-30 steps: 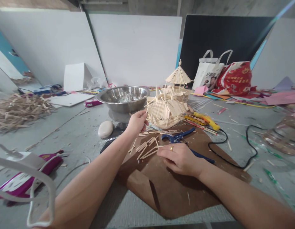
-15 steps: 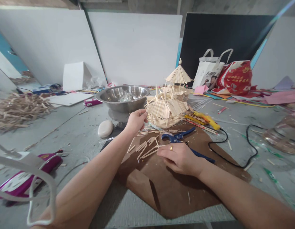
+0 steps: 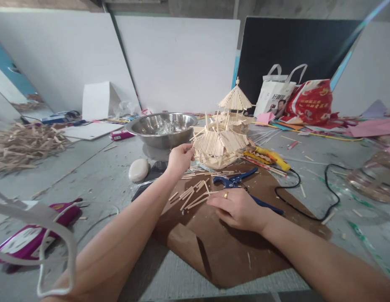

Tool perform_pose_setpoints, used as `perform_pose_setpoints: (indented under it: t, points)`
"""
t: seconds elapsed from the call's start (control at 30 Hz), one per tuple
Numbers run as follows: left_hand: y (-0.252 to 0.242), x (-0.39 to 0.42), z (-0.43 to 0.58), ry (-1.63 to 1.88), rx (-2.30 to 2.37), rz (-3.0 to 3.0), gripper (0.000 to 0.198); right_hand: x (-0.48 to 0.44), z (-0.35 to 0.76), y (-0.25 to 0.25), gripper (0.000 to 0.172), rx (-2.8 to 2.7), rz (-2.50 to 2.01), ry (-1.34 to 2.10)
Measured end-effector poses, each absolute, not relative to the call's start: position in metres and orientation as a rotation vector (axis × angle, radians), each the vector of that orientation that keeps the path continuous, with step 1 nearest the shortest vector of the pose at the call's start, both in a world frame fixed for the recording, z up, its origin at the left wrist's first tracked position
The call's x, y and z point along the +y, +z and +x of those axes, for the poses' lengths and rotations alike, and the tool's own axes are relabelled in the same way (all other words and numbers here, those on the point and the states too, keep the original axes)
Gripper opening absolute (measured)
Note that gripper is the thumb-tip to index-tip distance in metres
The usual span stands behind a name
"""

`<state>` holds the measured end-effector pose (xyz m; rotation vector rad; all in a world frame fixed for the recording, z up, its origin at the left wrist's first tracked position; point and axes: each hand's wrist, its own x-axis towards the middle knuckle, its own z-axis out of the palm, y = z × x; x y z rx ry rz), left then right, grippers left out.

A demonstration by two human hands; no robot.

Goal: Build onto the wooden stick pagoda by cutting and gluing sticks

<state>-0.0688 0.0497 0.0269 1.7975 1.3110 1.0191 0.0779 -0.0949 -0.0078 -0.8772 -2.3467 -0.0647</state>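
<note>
Hands sit apart, left by stick pagoda's edge.

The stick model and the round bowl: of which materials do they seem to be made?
Stick model: probably wood, unpainted and matt, judging by its pale, straw-coloured sticks. Round bowl: metal, likely polished stainless steel, given its grey, mirror-like shine.

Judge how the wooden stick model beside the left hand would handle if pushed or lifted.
The stick model is probably light for its size, being built of thin sticks. It may be fragile, as slender uprights jut from its top.
</note>
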Motion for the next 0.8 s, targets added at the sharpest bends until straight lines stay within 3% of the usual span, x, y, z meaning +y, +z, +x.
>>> perform_pose_setpoints:
  t: [0.47, 0.8]
  points:
    - [0.029, 0.0483, -0.0672, 0.985, 1.276, 1.761, 0.032, -0.0947, 0.0779, -0.0083, 0.018, -2.361, -0.884, -0.041]
    - [0.0269, 0.0496, -0.0665, 1.008, 1.304, 1.761, 0.021, -0.0951, 0.0781, -0.0079, 0.02, -2.364, -0.891, -0.032]
